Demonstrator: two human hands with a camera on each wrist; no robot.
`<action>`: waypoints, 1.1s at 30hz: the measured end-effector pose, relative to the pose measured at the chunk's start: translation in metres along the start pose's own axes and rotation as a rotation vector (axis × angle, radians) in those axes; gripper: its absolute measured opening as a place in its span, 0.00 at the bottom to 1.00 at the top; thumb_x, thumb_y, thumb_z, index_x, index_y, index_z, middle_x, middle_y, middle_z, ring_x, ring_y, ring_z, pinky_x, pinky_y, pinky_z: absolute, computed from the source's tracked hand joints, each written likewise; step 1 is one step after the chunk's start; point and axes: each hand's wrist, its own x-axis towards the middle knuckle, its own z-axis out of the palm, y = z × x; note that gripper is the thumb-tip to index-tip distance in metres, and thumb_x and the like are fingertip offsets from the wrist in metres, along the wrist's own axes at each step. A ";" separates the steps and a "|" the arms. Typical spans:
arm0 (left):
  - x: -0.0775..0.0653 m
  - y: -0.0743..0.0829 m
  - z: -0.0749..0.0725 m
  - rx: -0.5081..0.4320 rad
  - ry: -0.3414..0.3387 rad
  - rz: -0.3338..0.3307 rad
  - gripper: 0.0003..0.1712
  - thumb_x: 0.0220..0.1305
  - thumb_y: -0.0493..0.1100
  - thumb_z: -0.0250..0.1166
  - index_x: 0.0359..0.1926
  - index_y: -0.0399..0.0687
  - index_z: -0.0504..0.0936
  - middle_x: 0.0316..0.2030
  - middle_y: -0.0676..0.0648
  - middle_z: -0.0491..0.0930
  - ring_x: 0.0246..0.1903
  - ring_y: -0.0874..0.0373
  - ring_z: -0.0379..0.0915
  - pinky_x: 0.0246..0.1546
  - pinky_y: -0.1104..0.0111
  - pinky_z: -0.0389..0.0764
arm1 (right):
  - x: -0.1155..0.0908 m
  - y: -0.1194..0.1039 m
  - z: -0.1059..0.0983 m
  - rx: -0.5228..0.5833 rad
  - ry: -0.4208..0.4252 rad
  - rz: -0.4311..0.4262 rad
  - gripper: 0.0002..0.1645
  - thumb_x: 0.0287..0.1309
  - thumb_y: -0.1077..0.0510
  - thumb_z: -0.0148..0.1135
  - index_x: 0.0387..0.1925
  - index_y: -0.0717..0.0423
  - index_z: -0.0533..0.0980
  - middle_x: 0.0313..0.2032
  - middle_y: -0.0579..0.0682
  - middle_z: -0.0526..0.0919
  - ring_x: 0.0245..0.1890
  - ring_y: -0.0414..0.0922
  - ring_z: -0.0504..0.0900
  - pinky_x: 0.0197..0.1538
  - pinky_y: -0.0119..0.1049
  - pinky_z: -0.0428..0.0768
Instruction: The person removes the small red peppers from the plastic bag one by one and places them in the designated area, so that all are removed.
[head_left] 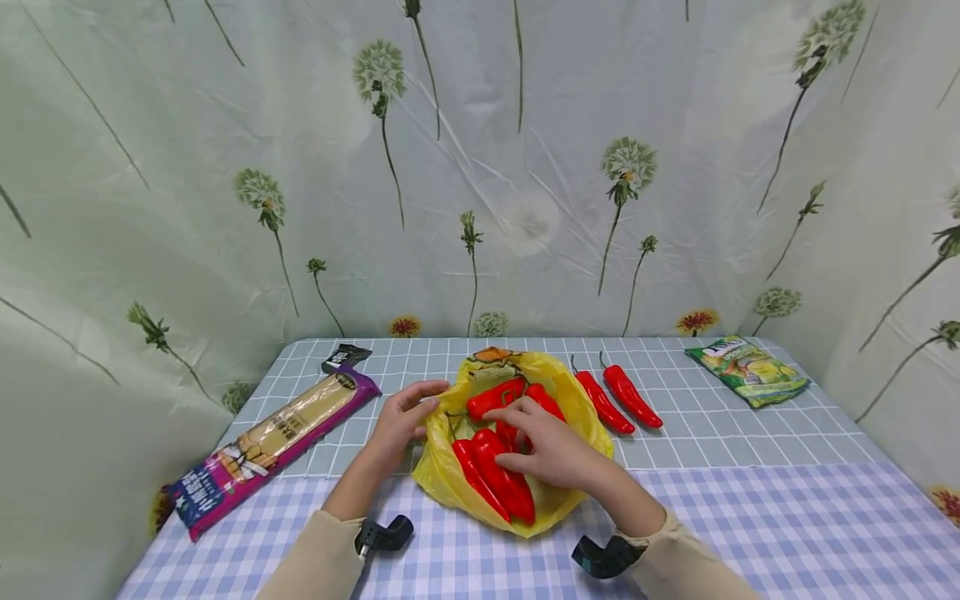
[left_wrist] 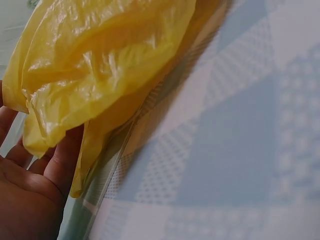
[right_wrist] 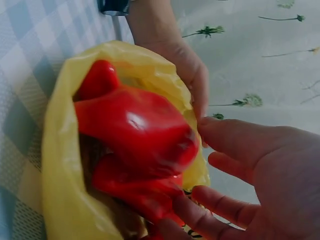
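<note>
Several red peppers [head_left: 504, 477] lie in a yellow plastic bag [head_left: 441, 483]; likely light and slick, so grip mid-body. Right hand [head_left: 551, 443], three o'clock: fingers loosely spread. Left hand [head_left: 399, 421], nine o'clock: cannot tell whether pinching.

Here, from the head, the checked cloth [head_left: 465, 571] and the flowered backdrop [head_left: 525, 217] are taken in from well back, facing forward and down. At the left wrist, the yellow bag [head_left: 441, 483] is met very close, low over the cloth, the frame steeply tilted. And at the right wrist, its mouth is looked into, close up, turned sideways; the bag is shared by all three, the red peppers [head_left: 506, 479] by head and right wrist.
</note>
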 end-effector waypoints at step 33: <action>0.000 -0.014 -0.007 -0.093 -0.112 0.123 0.25 0.73 0.40 0.55 0.64 0.28 0.70 0.51 0.57 0.81 0.44 0.61 0.83 0.41 0.66 0.87 | 0.002 -0.006 0.009 -0.030 -0.021 0.007 0.32 0.55 0.44 0.72 0.62 0.36 0.72 0.53 0.38 0.80 0.53 0.40 0.76 0.51 0.41 0.84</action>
